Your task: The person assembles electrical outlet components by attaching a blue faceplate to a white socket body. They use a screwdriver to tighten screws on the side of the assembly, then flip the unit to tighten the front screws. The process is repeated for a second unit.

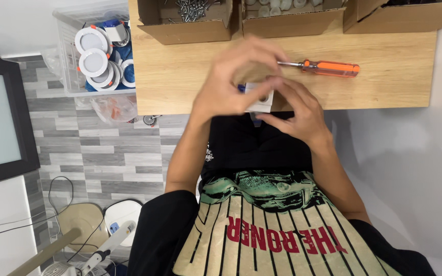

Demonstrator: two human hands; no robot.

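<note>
Held between both hands at the table's (384, 87) near edge — a small white part (259, 99), left hand (231, 82) curled over it, right hand (295, 110) pinching from below. Probably light, rigid plastic — best gripped by its edges. Orange-handled screwdriver (328, 67) lay just beyond.

Light wood grain is showing matt and smooth across the bench (384, 82). The screwdriver (319, 67) is gleaming: glossy translucent orange plastic handle, bright metal shaft. Both hands are closing around a small white part (259, 98), looking like smooth plastic. Brown cardboard boxes (180, 25) are sitting dull and papery, one carrying shiny metal screws (193, 7). A clear plastic bin (70, 61) is holding glossy white round lamps (92, 41).
</note>
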